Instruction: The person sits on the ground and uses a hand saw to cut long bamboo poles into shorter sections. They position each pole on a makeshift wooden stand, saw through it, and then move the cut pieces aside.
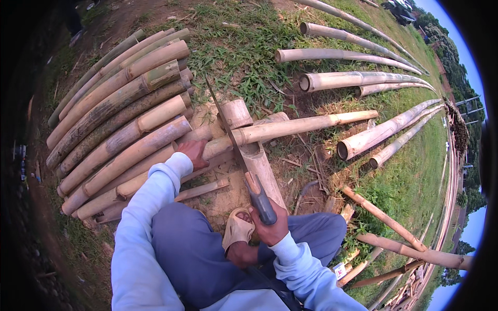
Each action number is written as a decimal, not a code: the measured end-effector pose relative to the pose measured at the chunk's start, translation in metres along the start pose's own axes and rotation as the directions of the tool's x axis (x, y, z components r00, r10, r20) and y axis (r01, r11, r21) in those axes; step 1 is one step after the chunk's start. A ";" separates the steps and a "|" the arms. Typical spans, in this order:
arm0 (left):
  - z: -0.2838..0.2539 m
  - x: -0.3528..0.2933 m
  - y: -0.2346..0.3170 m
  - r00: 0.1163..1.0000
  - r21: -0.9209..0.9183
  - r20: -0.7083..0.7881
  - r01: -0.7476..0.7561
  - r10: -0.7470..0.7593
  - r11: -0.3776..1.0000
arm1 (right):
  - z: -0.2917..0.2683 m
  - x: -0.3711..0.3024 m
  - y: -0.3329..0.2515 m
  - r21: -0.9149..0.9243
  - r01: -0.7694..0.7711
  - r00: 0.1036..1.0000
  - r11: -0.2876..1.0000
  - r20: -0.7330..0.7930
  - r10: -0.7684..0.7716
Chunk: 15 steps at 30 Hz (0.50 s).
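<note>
My right hand [272,227] is closed around the dark grip of a handsaw [233,139]. Its long narrow blade slants away to the upper left and crosses a bamboo pole [293,129]. Whether the teeth have entered the bamboo cannot be made out. My left hand [194,154] is wrapped over that pole, a short way left of the blade. Under the pole, thick bamboo pieces hold it up: one short stub [236,113] on the far side and a longer piece [265,173] on the near side. My sandalled foot [238,228] is close to the saw handle.
Cut bamboo lengths [127,109] lie side by side in a pile at left. Long bamboo poles [358,79] stretch across the grass at right. A propped bamboo frame [410,251] stands at lower right. Pale sawdust [212,199] covers the ground near my foot.
</note>
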<state>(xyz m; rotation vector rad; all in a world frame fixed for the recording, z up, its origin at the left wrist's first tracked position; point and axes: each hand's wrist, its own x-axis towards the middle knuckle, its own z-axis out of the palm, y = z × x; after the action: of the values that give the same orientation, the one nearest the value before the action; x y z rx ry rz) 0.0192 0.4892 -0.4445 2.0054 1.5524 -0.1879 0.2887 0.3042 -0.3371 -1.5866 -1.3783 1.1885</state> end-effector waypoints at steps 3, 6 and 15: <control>-0.003 0.001 -0.006 0.999 -0.028 0.034 0.024 -0.023 0.999 | -0.019 -0.041 0.000 -0.063 -0.031 1.000 0.998 0.002 0.031; -0.003 -0.003 -0.001 0.999 -0.081 0.036 0.007 -0.004 0.997 | -0.038 -0.075 0.013 -0.145 0.037 0.999 0.989 -0.003 -0.038; 0.026 0.002 -0.033 0.991 -0.363 0.107 -0.035 0.079 0.931 | -0.001 -0.018 0.036 -0.121 0.077 0.996 0.990 0.043 -0.073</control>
<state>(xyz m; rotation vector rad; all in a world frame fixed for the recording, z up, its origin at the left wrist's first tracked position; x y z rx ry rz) -0.0049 0.4822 -0.4784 1.7136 1.3401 0.0023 0.3018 0.2802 -0.3668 -1.5883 -1.5487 1.1134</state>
